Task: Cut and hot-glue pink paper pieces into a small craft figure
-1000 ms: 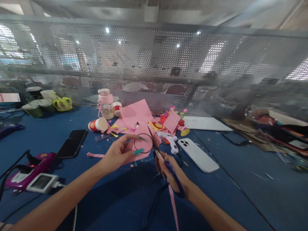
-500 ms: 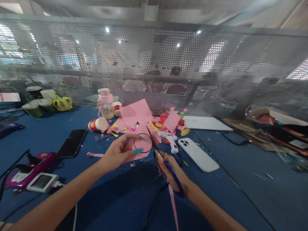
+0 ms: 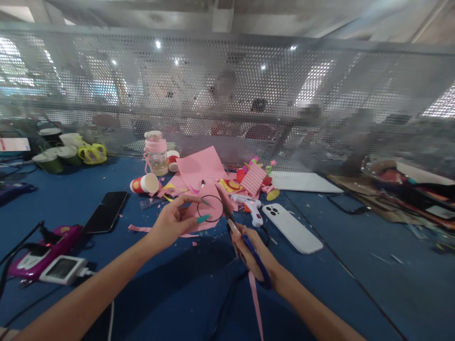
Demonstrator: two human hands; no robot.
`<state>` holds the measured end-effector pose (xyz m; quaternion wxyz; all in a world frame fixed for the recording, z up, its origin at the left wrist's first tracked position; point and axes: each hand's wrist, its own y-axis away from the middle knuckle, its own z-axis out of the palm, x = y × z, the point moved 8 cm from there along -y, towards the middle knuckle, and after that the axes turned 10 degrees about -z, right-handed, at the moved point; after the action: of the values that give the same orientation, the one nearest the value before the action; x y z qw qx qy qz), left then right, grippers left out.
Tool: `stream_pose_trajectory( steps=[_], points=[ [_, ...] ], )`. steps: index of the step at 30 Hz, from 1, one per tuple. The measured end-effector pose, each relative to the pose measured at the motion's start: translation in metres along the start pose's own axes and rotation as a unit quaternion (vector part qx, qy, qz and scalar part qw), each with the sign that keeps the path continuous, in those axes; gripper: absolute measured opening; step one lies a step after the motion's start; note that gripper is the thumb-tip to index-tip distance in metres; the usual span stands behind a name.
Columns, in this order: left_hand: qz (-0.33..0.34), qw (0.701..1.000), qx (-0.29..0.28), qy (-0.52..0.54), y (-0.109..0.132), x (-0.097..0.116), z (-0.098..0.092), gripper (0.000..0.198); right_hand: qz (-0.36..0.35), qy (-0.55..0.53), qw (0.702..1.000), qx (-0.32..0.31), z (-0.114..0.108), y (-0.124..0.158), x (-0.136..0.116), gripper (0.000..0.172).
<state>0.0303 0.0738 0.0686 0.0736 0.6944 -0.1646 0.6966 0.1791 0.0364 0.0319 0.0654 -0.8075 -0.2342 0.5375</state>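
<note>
My left hand (image 3: 166, 226), with long teal nails, pinches a sheet of pink paper (image 3: 214, 204) between thumb and fingers. A black circle marked on the paper lies beside the fingertips. Closed around the blue handles of a pair of scissors (image 3: 259, 265) is my right hand (image 3: 251, 242). The blades point up and away, right along the paper's right edge. A narrow pink paper strip (image 3: 256, 305) hangs below my right hand; its upper end is hidden.
A glue gun (image 3: 251, 208) and white phone (image 3: 293, 228) lie right of the paper. Left are a black phone (image 3: 106, 211), purple power strip (image 3: 53, 248) and tipped paper cup (image 3: 144, 183). A pink-lidded bottle (image 3: 156, 154) stands before a perforated metal screen (image 3: 199, 71).
The held paper has shifted slightly up and left, with the circle moving away from the blades. Both hands keep their hold and have barely moved.
</note>
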Motion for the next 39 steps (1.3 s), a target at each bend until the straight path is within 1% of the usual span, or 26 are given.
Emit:
stream_pose_trajectory(
  steps=[2, 4, 8, 11, 17, 24, 31, 39],
  points=[
    [-0.012, 1.0, -0.013, -0.001, 0.0, 0.001, 0.003, 0.03, 0.003, -0.006, 1.0, -0.006, 0.0, 0.0, 0.002, 0.046],
    [-0.007, 1.0, -0.014, -0.007, 0.001, 0.003, 0.003, 0.032, 0.007, -0.015, 1.0, -0.016, 0.0, 0.0, 0.002, 0.046],
    [-0.008, 1.0, -0.024, -0.009, 0.0, 0.002, 0.002, 0.038, -0.002, -0.013, 1.0, -0.027, -0.001, -0.002, -0.003, 0.045],
    [-0.007, 1.0, -0.031, -0.003, 0.0, 0.0, 0.001, 0.038, -0.007, -0.009, 0.999, -0.032, -0.001, -0.002, -0.006, 0.043],
    [-0.001, 0.999, -0.034, 0.006, 0.0, 0.001, 0.001, 0.037, 0.006, -0.017, 1.0, -0.026, -0.001, -0.002, -0.004, 0.044],
    [-0.007, 0.999, -0.034, 0.013, 0.0, -0.001, 0.002, 0.036, -0.009, -0.011, 1.0, -0.012, -0.004, -0.002, -0.008, 0.046],
    [-0.007, 0.999, -0.038, 0.016, 0.0, -0.001, 0.001, 0.038, 0.003, -0.007, 1.0, -0.027, -0.001, -0.001, -0.007, 0.048],
    [-0.001, 0.999, -0.042, 0.02, 0.0, 0.0, 0.002, 0.037, -0.002, 0.003, 1.0, -0.027, -0.003, -0.002, -0.01, 0.048]
  ],
)
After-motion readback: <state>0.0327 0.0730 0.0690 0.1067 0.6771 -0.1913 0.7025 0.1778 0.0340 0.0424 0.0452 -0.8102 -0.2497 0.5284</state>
